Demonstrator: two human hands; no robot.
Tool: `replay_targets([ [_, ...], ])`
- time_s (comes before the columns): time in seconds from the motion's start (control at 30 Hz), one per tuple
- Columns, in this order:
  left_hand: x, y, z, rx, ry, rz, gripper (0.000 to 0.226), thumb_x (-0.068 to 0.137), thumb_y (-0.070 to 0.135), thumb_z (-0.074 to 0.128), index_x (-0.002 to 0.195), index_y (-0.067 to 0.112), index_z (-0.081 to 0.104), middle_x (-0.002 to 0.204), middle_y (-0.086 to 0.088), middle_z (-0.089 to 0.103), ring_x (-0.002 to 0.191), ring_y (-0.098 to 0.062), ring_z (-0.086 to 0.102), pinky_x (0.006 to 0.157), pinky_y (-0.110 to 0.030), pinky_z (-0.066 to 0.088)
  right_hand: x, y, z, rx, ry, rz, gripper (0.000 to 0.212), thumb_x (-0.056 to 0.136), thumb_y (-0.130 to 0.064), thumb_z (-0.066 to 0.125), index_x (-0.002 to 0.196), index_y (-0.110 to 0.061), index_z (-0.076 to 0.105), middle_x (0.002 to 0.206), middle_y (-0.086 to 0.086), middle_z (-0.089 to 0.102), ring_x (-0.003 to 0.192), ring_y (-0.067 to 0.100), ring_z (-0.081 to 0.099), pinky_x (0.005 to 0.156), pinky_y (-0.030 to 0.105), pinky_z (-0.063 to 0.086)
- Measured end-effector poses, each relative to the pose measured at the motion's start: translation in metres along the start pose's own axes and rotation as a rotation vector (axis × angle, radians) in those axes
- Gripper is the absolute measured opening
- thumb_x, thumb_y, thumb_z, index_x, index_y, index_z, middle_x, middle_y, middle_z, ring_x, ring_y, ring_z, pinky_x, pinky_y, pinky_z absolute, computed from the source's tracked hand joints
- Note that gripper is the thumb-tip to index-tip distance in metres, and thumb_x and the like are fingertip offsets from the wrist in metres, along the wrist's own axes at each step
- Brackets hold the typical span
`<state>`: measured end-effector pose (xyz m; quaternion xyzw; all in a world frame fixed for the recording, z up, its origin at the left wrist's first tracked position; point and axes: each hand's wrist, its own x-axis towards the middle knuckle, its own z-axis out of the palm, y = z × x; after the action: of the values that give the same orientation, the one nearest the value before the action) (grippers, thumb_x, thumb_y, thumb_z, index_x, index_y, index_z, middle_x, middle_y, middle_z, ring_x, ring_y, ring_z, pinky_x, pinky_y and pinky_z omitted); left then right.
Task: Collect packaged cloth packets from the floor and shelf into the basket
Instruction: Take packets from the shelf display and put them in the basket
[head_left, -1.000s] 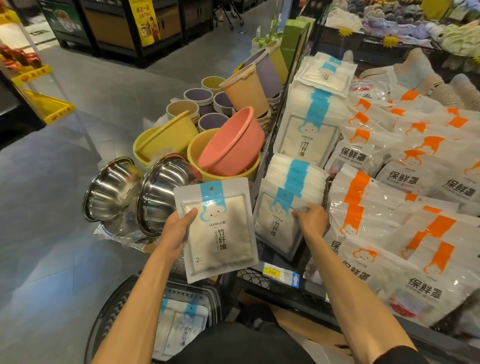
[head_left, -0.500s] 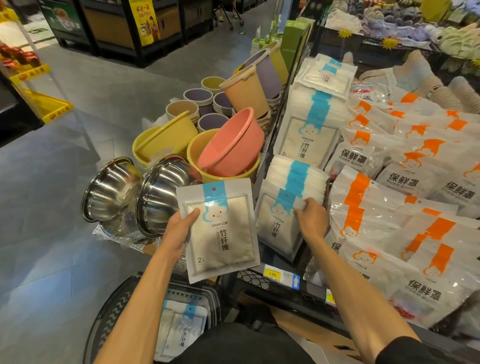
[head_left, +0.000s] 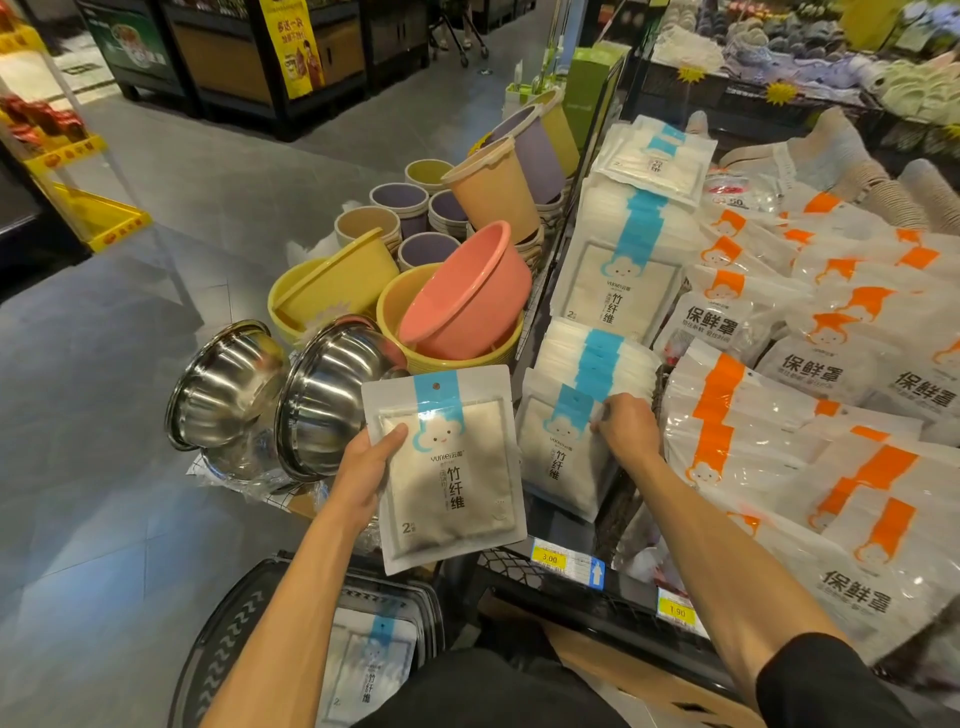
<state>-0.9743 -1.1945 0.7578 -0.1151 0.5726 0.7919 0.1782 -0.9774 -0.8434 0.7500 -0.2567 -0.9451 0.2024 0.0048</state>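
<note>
Held packet (head_left: 447, 467) left of shelf stack (head_left: 571, 441); basket (head_left: 234, 634) below.

two steel bowls (head_left: 291, 395), pink basin (head_left: 467, 291), orange-labelled packets (head_left: 831, 415)

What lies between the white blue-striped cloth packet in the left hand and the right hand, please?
In the head view: the front white blue-striped packet of the shelf stack, whose top the right hand grips.

The left hand (head_left: 366, 470), forearm bare and raised, grips a cloth packet (head_left: 457, 493) by its side, thumb across the front. The right hand (head_left: 626, 428) reaches forward, fingers curled, pinching the top of a shelf packet (head_left: 558, 462).
</note>
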Motion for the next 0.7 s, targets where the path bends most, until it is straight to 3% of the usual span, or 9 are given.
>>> replay_targets([
  [0.17,0.005,0.001,0.003,-0.009,0.004,0.0,0.029,0.099,0.012,0.06,0.127,0.01,0.062,0.112,-0.013,0.075,0.098,-0.025,0.073,0.073,-0.033,0.061,-0.002,0.002,0.001,-0.064,0.028,-0.037,0.003,0.083,-0.004,0.07,0.08,-0.005,0.068,0.081,0.013,0.069,0.075,0.032,0.066,0.069,0.046,0.059],
  [0.3,0.005,0.001,0.005,-0.004,0.001,-0.018,0.027,0.099,0.012,0.059,0.126,0.012,0.063,0.111,-0.012,0.075,0.097,-0.025,0.073,0.073,-0.033,0.061,-0.008,0.002,-0.004,-0.021,-0.011,-0.072,0.013,0.083,-0.014,0.076,0.086,-0.007,0.066,0.092,0.012,0.07,0.087,0.032,0.068,0.074,0.047,0.058],
  [0.5,-0.003,0.007,0.007,0.041,-0.026,0.004,0.026,0.1,0.011,0.058,0.125,0.013,0.064,0.113,-0.012,0.075,0.102,-0.028,0.072,0.086,-0.043,0.057,-0.019,-0.015,-0.035,-0.045,-0.161,-0.085,0.051,0.091,-0.033,0.07,0.131,-0.008,0.054,0.128,0.012,0.061,0.113,0.029,0.061,0.09,0.041,0.055],
  [0.7,-0.014,0.006,0.017,0.146,-0.105,0.071,0.025,0.101,0.015,0.058,0.124,0.019,0.066,0.117,-0.008,0.074,0.111,-0.027,0.069,0.099,-0.049,0.052,-0.054,-0.024,-0.075,-0.336,-0.28,-0.184,0.064,0.091,-0.041,0.066,0.143,-0.012,0.044,0.135,0.018,0.053,0.121,0.034,0.052,0.098,0.044,0.048],
])
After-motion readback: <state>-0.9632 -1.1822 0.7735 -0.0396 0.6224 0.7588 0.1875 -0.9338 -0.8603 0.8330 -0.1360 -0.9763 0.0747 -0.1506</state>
